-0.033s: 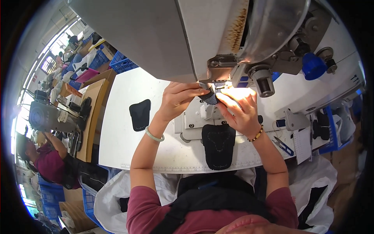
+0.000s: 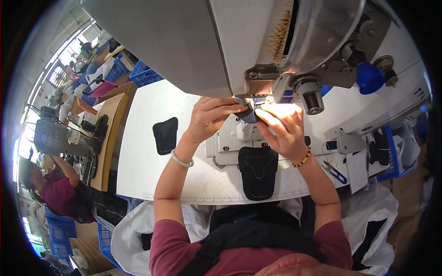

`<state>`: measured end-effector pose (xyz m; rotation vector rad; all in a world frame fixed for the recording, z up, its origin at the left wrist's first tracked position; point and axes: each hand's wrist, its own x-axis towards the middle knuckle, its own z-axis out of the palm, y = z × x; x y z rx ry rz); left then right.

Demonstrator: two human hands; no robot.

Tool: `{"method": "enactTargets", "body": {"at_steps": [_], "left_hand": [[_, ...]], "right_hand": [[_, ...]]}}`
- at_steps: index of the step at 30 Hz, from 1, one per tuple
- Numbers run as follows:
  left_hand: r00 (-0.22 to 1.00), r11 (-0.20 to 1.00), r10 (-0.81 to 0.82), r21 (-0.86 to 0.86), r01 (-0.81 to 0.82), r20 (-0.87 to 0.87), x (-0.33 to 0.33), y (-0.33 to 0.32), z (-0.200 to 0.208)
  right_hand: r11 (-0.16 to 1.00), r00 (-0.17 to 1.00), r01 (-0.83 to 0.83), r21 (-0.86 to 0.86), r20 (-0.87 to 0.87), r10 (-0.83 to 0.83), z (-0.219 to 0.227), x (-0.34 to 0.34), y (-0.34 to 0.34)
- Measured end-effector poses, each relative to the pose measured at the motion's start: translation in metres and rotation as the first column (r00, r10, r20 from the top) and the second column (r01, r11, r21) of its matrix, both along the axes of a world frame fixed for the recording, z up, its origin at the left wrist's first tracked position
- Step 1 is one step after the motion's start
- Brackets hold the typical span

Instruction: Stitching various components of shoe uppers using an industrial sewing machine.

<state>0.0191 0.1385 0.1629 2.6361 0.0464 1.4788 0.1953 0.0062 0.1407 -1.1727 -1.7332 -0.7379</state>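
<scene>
A small dark fabric piece [image 2: 249, 115] with a grey mesh-like face sits under the lit head of a sewing machine [image 2: 262, 82]. My left hand [image 2: 211, 115] pinches its left edge, fingers closed. From the right, my right hand [image 2: 283, 123] grips the same piece between thumb and fingers, close to the needle area. The needle itself is hidden. Just below my hands, a black stitched fabric panel [image 2: 258, 174] lies flat near the table's front edge. Another black fabric panel [image 2: 165, 136] rests on the table left of my left forearm.
Thread snips [image 2: 335, 172] lie on the white table [image 2: 138, 177] at right, beside a paper card [image 2: 357, 170]. White sacks [image 2: 138, 230] hang at the front edge. A blue crate [image 2: 397, 156] stands at right. Leftward, a co-worker [image 2: 60, 193] sits at another sewing machine [image 2: 60, 138].
</scene>
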Motion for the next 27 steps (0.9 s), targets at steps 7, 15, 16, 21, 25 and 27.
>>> {"method": "enactTargets", "body": {"at_steps": [7,15,16,21,25,27], "left_hand": [[0.977,0.987,0.125,0.122,-0.105,-0.173,-0.007,-0.019,0.017],[0.964,0.986,0.148,0.108,-0.127,-0.219,-0.01,-0.02,0.019],[0.965,0.987,0.146,0.101,-0.126,-0.22,-0.011,-0.021,0.018],[0.971,0.99,0.126,0.081,-0.111,-0.205,-0.01,-0.028,0.022],[0.959,0.977,0.179,0.152,-0.148,-0.22,-0.011,-0.033,0.023],[0.962,0.981,0.171,0.129,-0.145,-0.214,-0.009,-0.037,0.024]], "right_hand": [[0.998,0.996,0.011,0.068,0.089,-0.017,-0.004,-0.002,-0.001],[0.999,0.998,0.018,0.035,0.051,-0.02,-0.002,-0.004,-0.001],[0.999,0.998,0.012,0.036,0.058,-0.014,-0.002,-0.004,-0.003],[0.993,0.992,0.087,0.078,0.087,-0.094,0.001,-0.008,-0.007],[0.993,0.992,0.087,0.085,0.082,-0.094,0.0,-0.006,-0.005],[0.993,0.992,0.087,0.078,0.088,-0.094,0.002,-0.004,-0.005]]}}
